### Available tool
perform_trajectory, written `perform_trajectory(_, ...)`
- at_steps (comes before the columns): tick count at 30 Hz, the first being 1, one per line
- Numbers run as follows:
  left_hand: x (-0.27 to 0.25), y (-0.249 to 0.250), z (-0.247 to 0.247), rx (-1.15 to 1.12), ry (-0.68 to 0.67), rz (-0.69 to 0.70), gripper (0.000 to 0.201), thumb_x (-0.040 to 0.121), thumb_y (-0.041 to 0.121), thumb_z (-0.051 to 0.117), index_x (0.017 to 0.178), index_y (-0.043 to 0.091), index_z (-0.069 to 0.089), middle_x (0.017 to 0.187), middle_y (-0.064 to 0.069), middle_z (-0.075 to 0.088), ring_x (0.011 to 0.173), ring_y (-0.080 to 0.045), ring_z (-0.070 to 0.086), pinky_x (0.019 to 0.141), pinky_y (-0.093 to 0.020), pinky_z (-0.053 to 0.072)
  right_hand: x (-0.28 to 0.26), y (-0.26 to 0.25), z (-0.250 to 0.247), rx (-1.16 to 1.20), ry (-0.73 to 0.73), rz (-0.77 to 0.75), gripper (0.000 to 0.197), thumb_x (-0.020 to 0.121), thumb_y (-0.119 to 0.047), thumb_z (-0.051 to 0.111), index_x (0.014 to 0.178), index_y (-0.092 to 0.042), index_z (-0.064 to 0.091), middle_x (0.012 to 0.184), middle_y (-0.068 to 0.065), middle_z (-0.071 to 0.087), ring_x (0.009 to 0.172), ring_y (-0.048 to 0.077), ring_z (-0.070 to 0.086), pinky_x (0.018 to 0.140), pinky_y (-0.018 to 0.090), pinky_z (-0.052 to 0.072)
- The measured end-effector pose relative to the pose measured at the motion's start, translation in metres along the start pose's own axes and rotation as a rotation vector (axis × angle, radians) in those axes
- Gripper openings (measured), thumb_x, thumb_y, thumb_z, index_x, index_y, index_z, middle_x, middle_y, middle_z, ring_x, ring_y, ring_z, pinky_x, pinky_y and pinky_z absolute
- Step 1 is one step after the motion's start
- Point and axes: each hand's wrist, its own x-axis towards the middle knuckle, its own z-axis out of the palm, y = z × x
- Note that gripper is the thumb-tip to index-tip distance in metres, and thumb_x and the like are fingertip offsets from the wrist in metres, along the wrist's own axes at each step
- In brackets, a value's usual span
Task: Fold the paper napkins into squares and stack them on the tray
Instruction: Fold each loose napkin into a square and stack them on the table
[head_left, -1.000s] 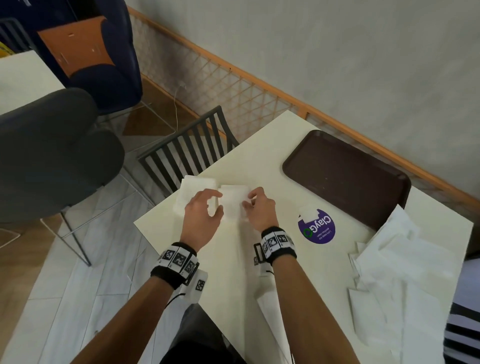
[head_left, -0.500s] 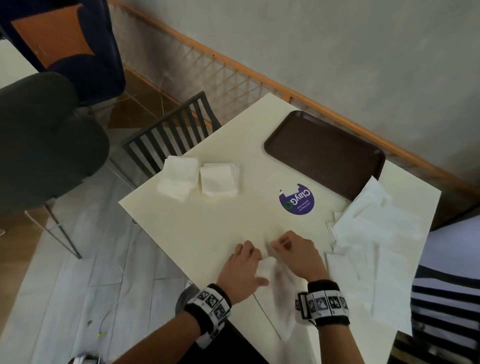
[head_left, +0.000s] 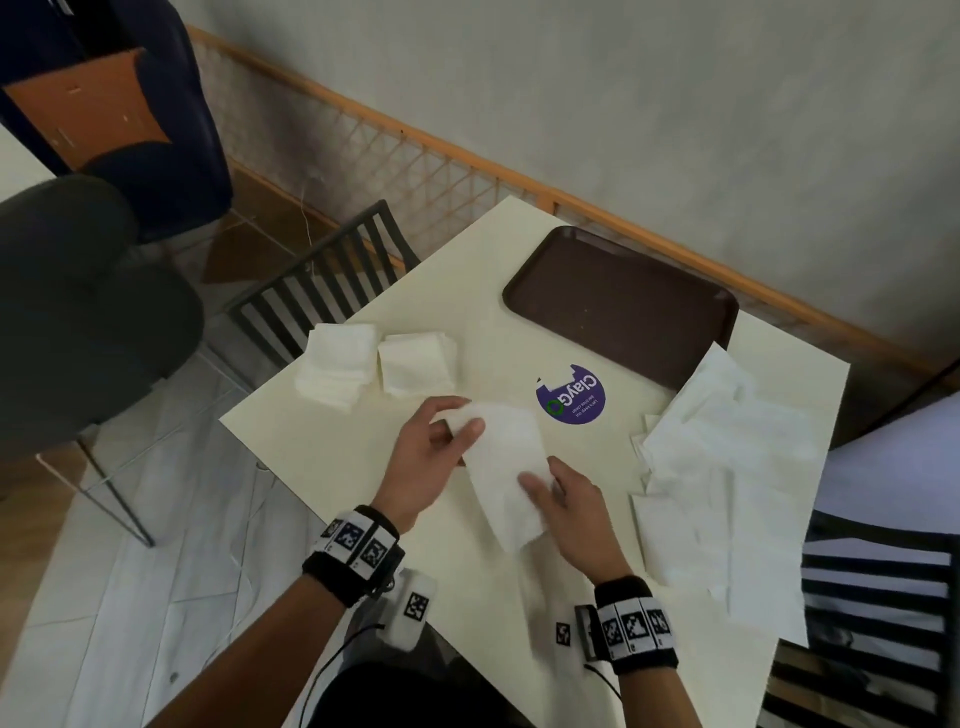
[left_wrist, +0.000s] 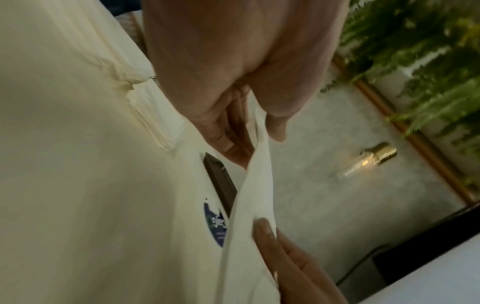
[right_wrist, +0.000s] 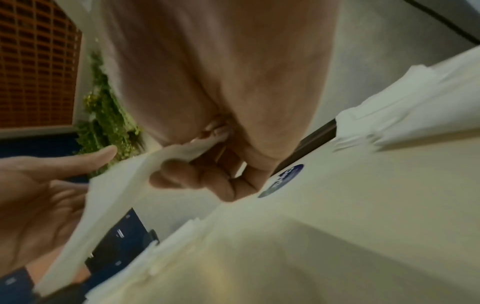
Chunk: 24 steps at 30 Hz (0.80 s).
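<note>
A long white paper napkin (head_left: 506, 467) hangs just above the cream table (head_left: 363, 467), held between both hands. My left hand (head_left: 441, 441) pinches its far end between thumb and fingers; the left wrist view shows that pinch on the napkin (left_wrist: 259, 181). My right hand (head_left: 561, 488) grips the near right edge, its fingers curled round the napkin (right_wrist: 145, 176). Two stacks of folded napkins (head_left: 382, 364) lie at the table's far left. The brown tray (head_left: 623, 306) stands bare at the back. A loose pile of unfolded napkins (head_left: 727, 483) spreads on the right.
A round purple sticker (head_left: 571, 395) sits on the table before the tray. A slatted dark chair (head_left: 322, 291) stands beyond the far left edge, a striped chair (head_left: 878, 613) at the right. A wall with an orange rail (head_left: 467, 156) runs behind.
A second ago both hands were at the folded stacks. They then came back to the near edge, took a fresh napkin, and have now lifted it toward the table's middle.
</note>
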Motion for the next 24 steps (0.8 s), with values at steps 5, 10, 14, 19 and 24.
perform_trajectory(5,-0.017,0.012,0.003,0.102,-0.084,0.081,0.035,0.101,0.021,0.076,0.132,0.021,0.06,0.118,0.007,0.08,0.11,-0.013,0.076,0.097,-0.039,0.061,0.004,-0.047,0.011,0.175,0.076,-0.07,0.04,0.111,-0.036,0.064,0.075,-0.029,0.05,0.06,-0.016,0.051,0.058,0.004,0.046,0.06,0.027,0.042)
perform_trajectory(10,-0.009,0.035,-0.018,0.514,-0.014,0.288,0.023,0.107,0.037,0.064,0.102,0.014,0.062,0.083,-0.004,0.072,0.075,-0.019,0.069,0.07,-0.044,0.059,0.026,-0.079,0.013,0.279,0.063,-0.182,0.019,0.106,-0.046,0.071,0.09,-0.035,0.072,0.071,0.006,0.059,0.07,0.012,0.049,0.064,0.045,0.042)
perform_trajectory(14,-0.005,0.082,-0.041,0.539,-0.011,0.444,0.025,0.107,0.041,0.064,0.106,0.017,0.07,0.077,-0.008,0.07,0.069,-0.028,0.065,0.067,-0.047,0.058,0.043,-0.109,0.005,0.511,0.068,-0.24,0.008,0.104,-0.022,0.077,0.104,-0.023,0.085,0.071,0.002,0.061,0.069,0.016,0.048,0.066,0.031,0.043)
perform_trajectory(19,0.001,0.123,-0.06,0.259,-0.065,0.515,0.026,0.11,-0.003,0.052,0.109,0.004,0.077,0.103,-0.005,0.079,0.096,-0.029,0.075,0.083,-0.043,0.063,0.065,-0.149,-0.005,0.75,0.027,-0.348,0.016,0.091,-0.011,0.076,0.097,-0.021,0.087,0.094,0.011,0.08,0.089,0.022,0.072,0.078,0.035,0.056)
perform_trajectory(24,0.008,0.137,-0.07,0.229,-0.083,0.584,0.044,0.105,-0.019,0.042,0.092,0.006,0.076,0.092,0.0,0.074,0.087,-0.021,0.069,0.078,-0.021,0.051,0.087,-0.162,0.0,0.881,-0.01,-0.347,0.033,0.085,0.009,0.061,0.084,-0.019,0.079,0.094,0.02,0.068,0.089,0.037,0.062,0.072,0.038,0.048)
